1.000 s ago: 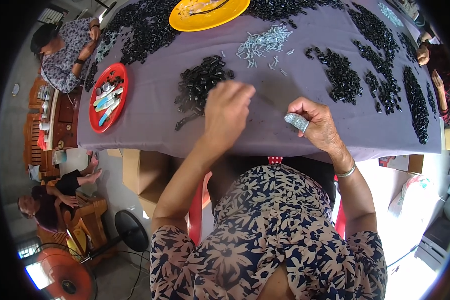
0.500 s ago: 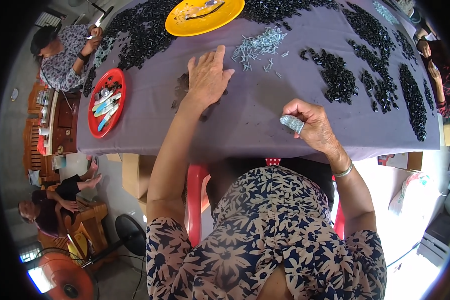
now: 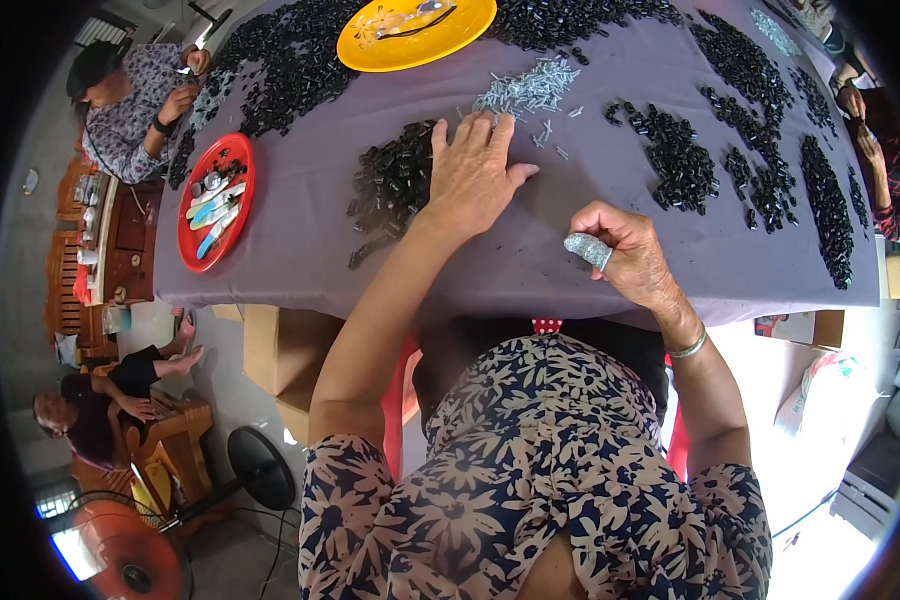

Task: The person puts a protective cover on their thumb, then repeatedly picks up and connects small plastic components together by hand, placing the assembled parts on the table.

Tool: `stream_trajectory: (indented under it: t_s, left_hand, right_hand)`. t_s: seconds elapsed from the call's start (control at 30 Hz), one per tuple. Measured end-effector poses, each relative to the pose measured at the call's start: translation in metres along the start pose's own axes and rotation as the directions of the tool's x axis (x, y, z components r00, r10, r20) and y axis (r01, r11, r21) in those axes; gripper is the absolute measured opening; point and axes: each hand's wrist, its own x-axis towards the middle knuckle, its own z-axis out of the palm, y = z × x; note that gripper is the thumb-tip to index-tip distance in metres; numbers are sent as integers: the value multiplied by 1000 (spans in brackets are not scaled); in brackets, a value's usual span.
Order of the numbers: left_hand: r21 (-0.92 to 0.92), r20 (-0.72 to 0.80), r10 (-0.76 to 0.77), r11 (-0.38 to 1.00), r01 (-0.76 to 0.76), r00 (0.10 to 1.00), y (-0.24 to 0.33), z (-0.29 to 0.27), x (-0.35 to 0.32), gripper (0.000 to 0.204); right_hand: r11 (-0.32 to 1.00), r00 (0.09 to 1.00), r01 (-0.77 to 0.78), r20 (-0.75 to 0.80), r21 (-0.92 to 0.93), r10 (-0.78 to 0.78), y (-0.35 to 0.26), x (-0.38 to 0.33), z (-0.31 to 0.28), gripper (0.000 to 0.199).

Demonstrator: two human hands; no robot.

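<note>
Risk 1: left hand (image 3: 475,178), flat w/ fingers spread, palm down, gripping nothing, rests on table (image 3: 300,240) at right edge of pile of small black parts (image 3: 390,185). Fingertips nearly touch heap of small silver pins (image 3: 530,88). Any sweep likely mixes black parts w/ pins; sorting then harder.

Risk 2: loose pins lie scattered betw. heap and hand. Easy to brush away unnoticed, maybe off the cloth.

Risk 3: right hand (image 3: 625,250) clenched on bundle of silver pieces (image 3: 588,248), bundle poking out near thumb. Held just inside near table edge; slack grip prob. drops pieces into lap or onto floor.

Risk 4: black pile sprawls toward near edge; a few strays lower left of it. Could roll off if cloth tugged.

Item, black parts: small, dark, glossy, short blocky shape; exact form too small to tell. Loose mound, centre of purple-grey cloth, directly under and left of left hand.

Item, silver pieces in right hand: bright, metallic, packed tight; count not readable.

Surroundings: yellow plate (image 3: 415,30) at far side; red plate (image 3: 216,200) w/ tools at left edge; more black heaps along right side and far left. Other persons seated at far-left corner and right rim, hands apart from these.
</note>
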Motion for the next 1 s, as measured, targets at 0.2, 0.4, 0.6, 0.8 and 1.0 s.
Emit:
stream_trajectory:
  t_s: [0.2, 0.4, 0.6, 0.8, 1.0]
  left_hand:
    - [50, 27, 32, 998, -33, 999, 11, -12, -17, 62]
    - [-154, -184, 100, 980, -129, 978, 22, -31, -43, 55]
    - [-458, -243, 99, 865, -205, 965, 43, -36, -83, 22]
    - [-550, -257, 40, 815, -180, 966, 51, -17, -89, 13]
    - [-566, -259, 4, 809, -155, 966, 52, -17, -89, 13]
  right_hand:
    - [1000, 1000, 8, -8, -21, -8, 0, 0, -2, 7]
    - [1000, 1000, 10, -17, -5, -10, 3, 1, -3, 8]
    - [1000, 1000, 1, -16, -24, -1, 0, 0, -1, 7]
    - [999, 999, 40, -22, -15, -40, 2, -1, -1, 7]
    - [998, 997, 60, -40, 7, -60, 2, -1, -2, 3]
